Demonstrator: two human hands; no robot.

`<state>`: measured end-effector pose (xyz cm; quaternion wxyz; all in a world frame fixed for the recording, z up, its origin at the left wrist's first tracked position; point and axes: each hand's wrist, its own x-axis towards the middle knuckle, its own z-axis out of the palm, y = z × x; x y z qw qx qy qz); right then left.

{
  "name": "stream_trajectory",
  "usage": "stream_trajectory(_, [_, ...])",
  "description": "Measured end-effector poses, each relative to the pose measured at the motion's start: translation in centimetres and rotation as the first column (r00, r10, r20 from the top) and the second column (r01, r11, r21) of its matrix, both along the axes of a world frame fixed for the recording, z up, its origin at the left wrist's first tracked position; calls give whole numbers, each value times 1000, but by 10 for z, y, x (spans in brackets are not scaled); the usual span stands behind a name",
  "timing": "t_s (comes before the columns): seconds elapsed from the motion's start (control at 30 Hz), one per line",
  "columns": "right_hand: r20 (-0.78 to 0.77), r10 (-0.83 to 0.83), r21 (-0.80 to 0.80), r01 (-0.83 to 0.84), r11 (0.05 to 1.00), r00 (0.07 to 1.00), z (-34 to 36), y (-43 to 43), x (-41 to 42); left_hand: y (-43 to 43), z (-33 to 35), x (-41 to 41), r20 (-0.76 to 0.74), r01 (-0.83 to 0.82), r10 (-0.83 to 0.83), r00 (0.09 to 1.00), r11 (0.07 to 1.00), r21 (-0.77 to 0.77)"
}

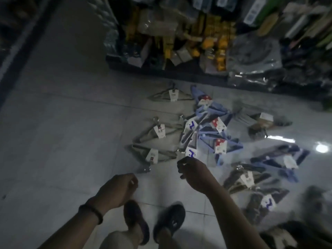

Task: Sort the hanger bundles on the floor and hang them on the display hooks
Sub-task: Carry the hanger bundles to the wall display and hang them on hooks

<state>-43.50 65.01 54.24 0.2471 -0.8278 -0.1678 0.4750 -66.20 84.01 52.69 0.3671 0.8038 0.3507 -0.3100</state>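
Hands (left hand (117, 192), right hand (195, 174)) hover near hanger bundles (206, 126).

Lighting is dim throughout, with a cold bluish cast. The tiled floor (59, 133) is the brightest area. It carries a hard white glare spot (322, 147) at the right, with a pale streak beside it. Goods on the far shelf (179, 33) are smeared by blur. The hanger bundles (212, 126) are sharpest mid-frame, while those near right are soft and stretched.
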Motion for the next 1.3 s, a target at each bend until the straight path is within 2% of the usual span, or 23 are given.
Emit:
stream_trajectory(0.07, [-52,-113,14,114,993,992,-63,-2,-6,7,-48,26,22,30,-30,999,1000,-1])
stream_trajectory(0.17, [-93,-236,-28,235,972,967,-133,-6,-21,20,-118,47,-29,127,-127,992,992,12])
stream_trajectory(0.27, [-156,-351,-79,343,936,923,-214,-14,-35,37,-218,62,-93,251,-247,965,967,39])
stream_trajectory(0.33, [-147,-412,-111,399,910,899,-272,-20,-43,48,-287,80,-81,321,-320,944,947,-5])
stream_trajectory(0.43, [-116,-491,-139,476,869,863,-356,-15,-54,69,-388,106,-112,475,-474,874,880,-19])
stream_trajectory(0.53, [-124,-536,-151,518,842,835,-437,-4,-56,98,-476,126,-153,597,-581,799,798,86])
stream_trajectory(0.67, [-77,-562,-154,547,823,823,-526,25,-55,127,-563,126,-122,742,-742,659,615,266])
stream_trajectory(0.73, [-49,-537,-152,525,837,842,-565,38,-53,132,-601,121,-69,767,-794,604,556,320])
stream_trajectory(0.83, [46,-444,-95,446,890,895,-616,53,-49,136,-644,112,-40,819,-850,526,493,294])
stream_trajectory(0.9, [183,-307,-38,318,947,934,-644,58,-44,139,-666,107,-27,850,-892,452,421,315])
stream_trajectory(0.97, [338,-102,-64,131,989,936,-665,62,-41,146,-683,105,32,840,-923,384,364,402])
stream_trajectory(1.03, [459,48,-128,13,992,887,-681,62,-41,158,-699,110,161,797,-921,355,388,462])
stream_trajectory(1.13, [617,125,-145,-45,988,777,-702,48,-39,163,-703,118,331,778,-898,291,423,465])
stream_trajectory(1.23, [634,169,-132,-110,985,755,-687,38,-28,160,-667,123,367,822,-893,261,404,401])
stream_trajectory(1.3, [599,245,-102,-231,968,762,-657,28,-9,155,-632,133,379,840,-890,253,397,370])
